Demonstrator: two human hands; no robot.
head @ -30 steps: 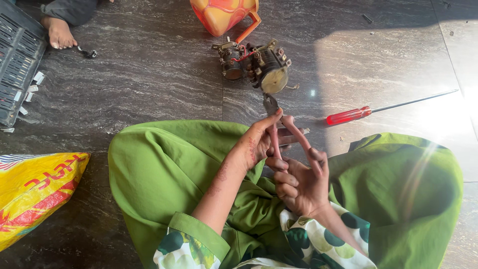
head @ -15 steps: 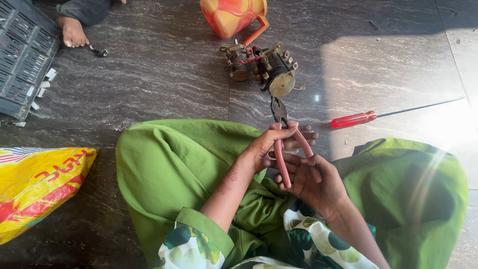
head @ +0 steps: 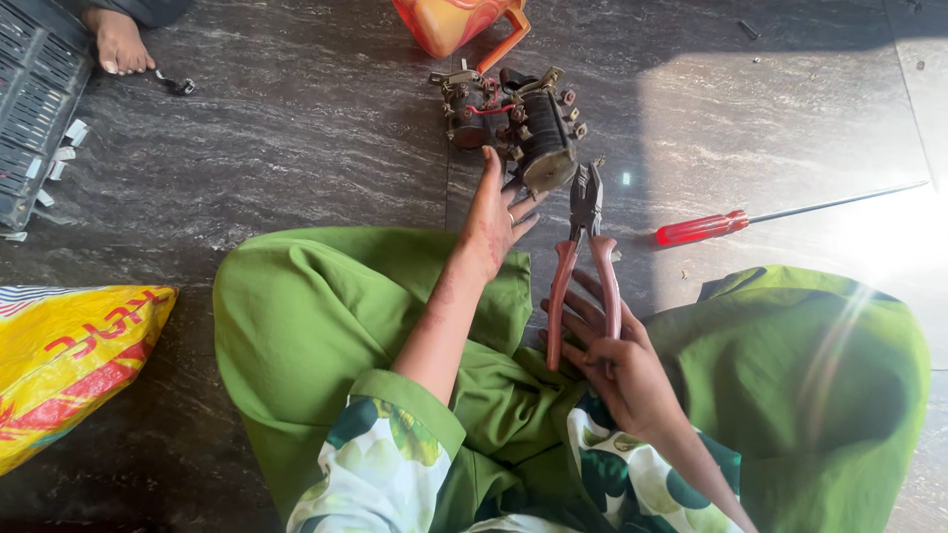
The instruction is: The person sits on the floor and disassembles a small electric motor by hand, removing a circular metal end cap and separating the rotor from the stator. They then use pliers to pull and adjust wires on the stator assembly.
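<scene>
- The dark, veined stone floor (head: pixel 296 148) fills the view; sunlight brightens it on the right.
- The person sits on it with knees spread, wearing green trousers (head: pixel 326 316) and a white top with a green floral print (head: pixel 375 474).
- A yellow and red printed bag (head: pixel 69 365) lies on the floor at the left edge, well apart from the hands.
- A black slatted crate (head: pixel 35 89) sits in the upper left corner, with another person's bare foot (head: pixel 118 44) just beside it.
- An orange plastic jug (head: pixel 459 22) stands at the top edge, just behind the electrical part.
- A dark electrical part (head: pixel 523 128) with a black coil, metal brackets and a red wire lies on the floor ahead of the knees.
- A screwdriver with a red handle (head: pixel 706 227) and a long thin shaft lies on the floor to the right, apart from both hands.
- The pliers with pink handles (head: pixel 585 257) point up toward the electrical part, their dark tip just beside its lower end.
- The left hand (head: pixel 494 217) stretches forward with its grip released, fingers spread, fingertips at the lower edge of the electrical part.
- The right hand (head: pixel 617 370) has its grip grasping the pliers low on the handles, held above the lap.
- A small dark metal piece (head: pixel 180 86) lies on the floor near the foot.
</scene>
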